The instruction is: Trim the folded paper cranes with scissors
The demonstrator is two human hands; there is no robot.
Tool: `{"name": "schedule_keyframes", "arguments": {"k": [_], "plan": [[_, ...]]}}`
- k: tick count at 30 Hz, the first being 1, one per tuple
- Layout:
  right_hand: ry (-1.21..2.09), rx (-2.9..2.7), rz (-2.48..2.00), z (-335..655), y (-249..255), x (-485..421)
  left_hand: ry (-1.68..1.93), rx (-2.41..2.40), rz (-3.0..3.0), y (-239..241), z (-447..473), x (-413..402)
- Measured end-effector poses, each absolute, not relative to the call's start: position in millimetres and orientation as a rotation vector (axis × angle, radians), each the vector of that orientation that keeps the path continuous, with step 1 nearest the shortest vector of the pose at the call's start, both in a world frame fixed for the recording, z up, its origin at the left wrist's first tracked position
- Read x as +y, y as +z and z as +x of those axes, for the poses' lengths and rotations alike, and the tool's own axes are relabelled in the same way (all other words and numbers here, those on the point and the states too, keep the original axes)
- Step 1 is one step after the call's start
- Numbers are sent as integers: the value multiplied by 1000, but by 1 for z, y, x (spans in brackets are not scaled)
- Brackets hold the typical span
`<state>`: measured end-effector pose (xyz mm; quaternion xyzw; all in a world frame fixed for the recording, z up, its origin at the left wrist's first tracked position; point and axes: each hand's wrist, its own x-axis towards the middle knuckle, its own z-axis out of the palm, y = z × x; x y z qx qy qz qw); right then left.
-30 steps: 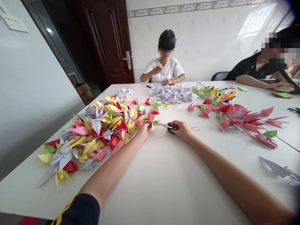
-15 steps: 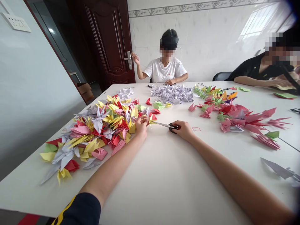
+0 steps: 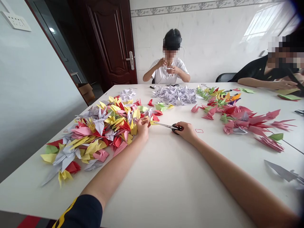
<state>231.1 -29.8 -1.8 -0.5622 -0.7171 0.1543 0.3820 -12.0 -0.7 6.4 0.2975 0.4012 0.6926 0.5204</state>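
My left hand (image 3: 143,128) rests at the near right edge of a heaped pile of origami paper cranes (image 3: 102,133) in yellow, red, pink and lilac. Its fingers pinch a yellow paper crane (image 3: 153,123), which is partly hidden by them. My right hand (image 3: 186,131) is closed around the black handles of a pair of scissors (image 3: 168,126). The metal blades point left, and their tips reach almost to the yellow paper at my left fingers.
A lilac crane pile (image 3: 174,95) and pink-red cranes (image 3: 247,122) lie on the white table (image 3: 166,180). Co-workers sit across the table (image 3: 169,65) and at the right (image 3: 258,71). A small red band (image 3: 199,130) lies near my right hand.
My hands have moved little, with the scissors tips staying near the yellow paper. The co-worker across the table has brought both hands up in front of the chest.
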Motion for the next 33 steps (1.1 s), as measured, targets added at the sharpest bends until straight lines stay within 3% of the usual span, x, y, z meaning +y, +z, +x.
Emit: {"name": "schedule_keyframes", "arguments": {"k": [33], "plan": [[421,-1829,-1458,229,1,-32,1653,1088,1040,8,-10,-5]]}}
